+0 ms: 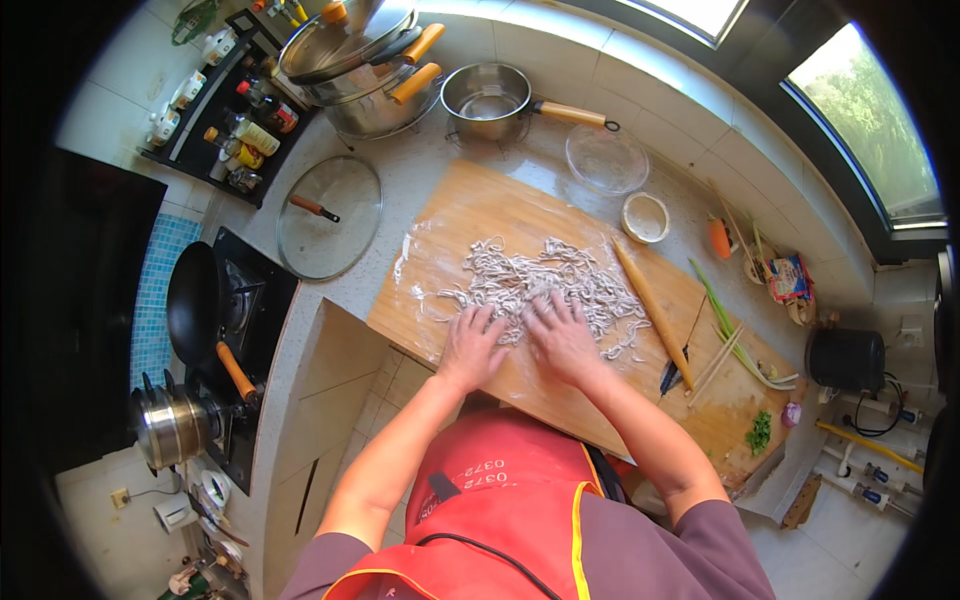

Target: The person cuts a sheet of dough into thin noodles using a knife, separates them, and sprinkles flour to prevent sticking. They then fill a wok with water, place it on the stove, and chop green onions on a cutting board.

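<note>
Flour-dusted noodles (577,281) lie in a loose, tangled heap on a large wooden board (495,195). My left hand (472,345) rests at the heap's near left edge, fingers spread over the strands. Beside it, my right hand (559,334) reaches into the near middle of the heap with its fingers apart. Neither hand has visibly closed on any noodles; what lies beneath the fingertips is hidden. To the right of the heap a tapered wooden rolling pin (652,311) lies slantwise on the board. White flour is smeared along the board's left side.
Beyond the board stand a saucepan (486,94), a clear plastic bowl (607,159) and a small bowl of pale powder (645,217). A knife (675,367), chopsticks (716,364), scallions (731,330) and chopped greens (759,433) lie right. Leftward are a glass lid (330,240) and a wok (196,304).
</note>
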The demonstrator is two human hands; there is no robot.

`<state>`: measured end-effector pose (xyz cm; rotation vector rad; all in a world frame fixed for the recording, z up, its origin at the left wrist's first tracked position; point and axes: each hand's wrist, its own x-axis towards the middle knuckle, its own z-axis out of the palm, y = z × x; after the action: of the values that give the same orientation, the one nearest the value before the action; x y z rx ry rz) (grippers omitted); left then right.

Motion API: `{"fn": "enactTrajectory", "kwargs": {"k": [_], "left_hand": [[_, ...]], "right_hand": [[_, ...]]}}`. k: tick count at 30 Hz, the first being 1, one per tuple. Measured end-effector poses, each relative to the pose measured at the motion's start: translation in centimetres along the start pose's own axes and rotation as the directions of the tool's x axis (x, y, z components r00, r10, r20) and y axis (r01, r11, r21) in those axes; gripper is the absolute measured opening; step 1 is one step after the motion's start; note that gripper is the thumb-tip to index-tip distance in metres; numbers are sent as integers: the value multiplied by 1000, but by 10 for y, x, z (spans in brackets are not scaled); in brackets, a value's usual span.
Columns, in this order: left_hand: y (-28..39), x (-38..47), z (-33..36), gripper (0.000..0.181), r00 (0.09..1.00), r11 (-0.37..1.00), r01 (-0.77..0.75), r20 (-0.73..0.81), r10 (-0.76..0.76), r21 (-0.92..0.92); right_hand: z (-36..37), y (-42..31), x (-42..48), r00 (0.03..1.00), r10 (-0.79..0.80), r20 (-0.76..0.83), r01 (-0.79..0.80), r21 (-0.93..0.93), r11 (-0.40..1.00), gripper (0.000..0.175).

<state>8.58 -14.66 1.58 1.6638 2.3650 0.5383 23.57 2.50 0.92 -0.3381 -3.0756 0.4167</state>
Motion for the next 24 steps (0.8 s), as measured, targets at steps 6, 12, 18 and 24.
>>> {"fn": "enactTrajectory", "kwargs": {"k": [6, 12, 18, 24], "left_hand": [[26, 12, 18, 54, 989, 993, -93, 111, 100, -66], [35, 13, 14, 58, 998, 997, 30, 48, -34, 73], [12, 1, 12, 61, 983, 984, 179, -25, -180, -22], [-73, -16, -3, 70, 859, 886, 462, -232, -456, -33]], "right_hand": [[-5, 20, -25, 984, 87, 157, -101, 81, 992, 63], [-11, 21, -51, 998, 44, 52, -45, 21, 999, 59], [-25, 27, -25, 978, 165, -129, -134, 218, 967, 51], [-18, -16, 84, 999, 26, -36, -19, 169, 985, 54]]}}
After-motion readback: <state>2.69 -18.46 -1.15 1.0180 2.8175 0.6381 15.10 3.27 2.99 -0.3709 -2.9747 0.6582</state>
